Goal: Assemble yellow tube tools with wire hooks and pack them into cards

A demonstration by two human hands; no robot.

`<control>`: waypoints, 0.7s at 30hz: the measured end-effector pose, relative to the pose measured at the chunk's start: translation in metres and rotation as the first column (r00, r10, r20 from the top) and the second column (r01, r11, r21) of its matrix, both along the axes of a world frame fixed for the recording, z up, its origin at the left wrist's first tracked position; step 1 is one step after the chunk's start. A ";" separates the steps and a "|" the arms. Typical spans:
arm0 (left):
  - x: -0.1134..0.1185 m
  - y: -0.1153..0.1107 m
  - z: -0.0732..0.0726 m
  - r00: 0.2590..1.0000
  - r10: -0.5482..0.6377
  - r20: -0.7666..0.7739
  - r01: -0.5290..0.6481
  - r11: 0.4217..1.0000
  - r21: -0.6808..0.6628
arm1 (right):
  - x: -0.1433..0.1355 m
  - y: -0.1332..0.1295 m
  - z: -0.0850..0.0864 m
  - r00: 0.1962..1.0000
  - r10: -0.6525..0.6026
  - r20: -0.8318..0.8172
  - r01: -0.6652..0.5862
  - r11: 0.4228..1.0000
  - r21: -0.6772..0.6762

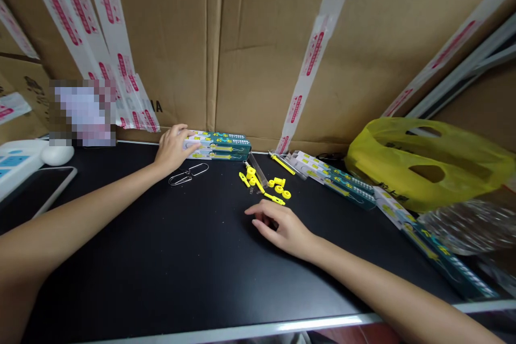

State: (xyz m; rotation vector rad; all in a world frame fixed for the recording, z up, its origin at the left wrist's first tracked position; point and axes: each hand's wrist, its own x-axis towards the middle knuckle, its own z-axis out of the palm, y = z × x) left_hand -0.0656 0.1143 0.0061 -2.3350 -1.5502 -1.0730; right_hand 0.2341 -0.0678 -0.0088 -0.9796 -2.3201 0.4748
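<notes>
My left hand (175,149) wraps round the left end of a stack of green and white printed boxes (228,148) by the cardboard wall, thumb along the front and fingers on top. Just in front of it lie bent metal wire hooks (188,174). Over the black table, my right hand (282,227) has loosely curled fingers, thumb and index apart, and nothing visible between them. Beyond its fingertips are small yellow plastic parts (278,188), tiny springs (251,191) and a clear tube (258,170). A yellow rod (283,164) lies beside a long spring.
More printed boxes (334,179) lie to the right, one (433,247) reaching the front edge. Behind them sit a yellow plastic bag (407,161) and clear plastic packaging (470,226). A phone (36,196) and a white device (20,158) are at left. Taped cardboard (258,54) closes off the back.
</notes>
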 end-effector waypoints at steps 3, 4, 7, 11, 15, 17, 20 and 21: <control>0.006 -0.014 0.007 1.000 0.022 0.018 -0.023 1.000 0.003 | -0.002 -0.001 -0.003 0.999 0.018 0.040 -0.020 0.999 0.045; 0.010 -0.024 0.010 1.000 0.003 0.030 -0.003 1.000 0.016 | -0.002 -0.001 -0.003 0.999 0.015 0.038 -0.017 0.999 0.050; 0.027 -0.071 0.017 0.991 -0.134 -0.028 0.135 0.990 0.032 | -0.002 -0.001 -0.002 1.000 0.001 0.025 -0.002 0.999 0.054; 0.042 -0.134 0.016 0.860 -0.447 -0.245 0.442 0.894 -0.080 | -0.003 0.000 -0.002 1.000 0.011 0.029 -0.013 0.997 0.073; 0.034 -0.146 0.006 0.694 -0.673 -0.256 0.624 0.739 -0.255 | -0.003 0.000 -0.002 1.000 0.004 0.030 -0.006 0.997 0.077; 0.027 -0.135 0.002 0.798 -0.571 -0.193 0.562 0.821 -0.101 | -0.004 0.001 -0.003 1.000 -0.006 0.029 0.004 0.997 0.073; 0.019 -0.119 -0.001 0.883 -0.419 -0.209 0.422 0.906 -0.036 | -0.004 0.001 -0.004 1.000 -0.010 0.028 0.007 0.997 0.072; 0.017 -0.115 -0.001 0.900 -0.373 -0.226 0.376 0.926 -0.033 | -0.005 0.002 -0.004 1.000 -0.006 0.027 0.004 0.997 0.073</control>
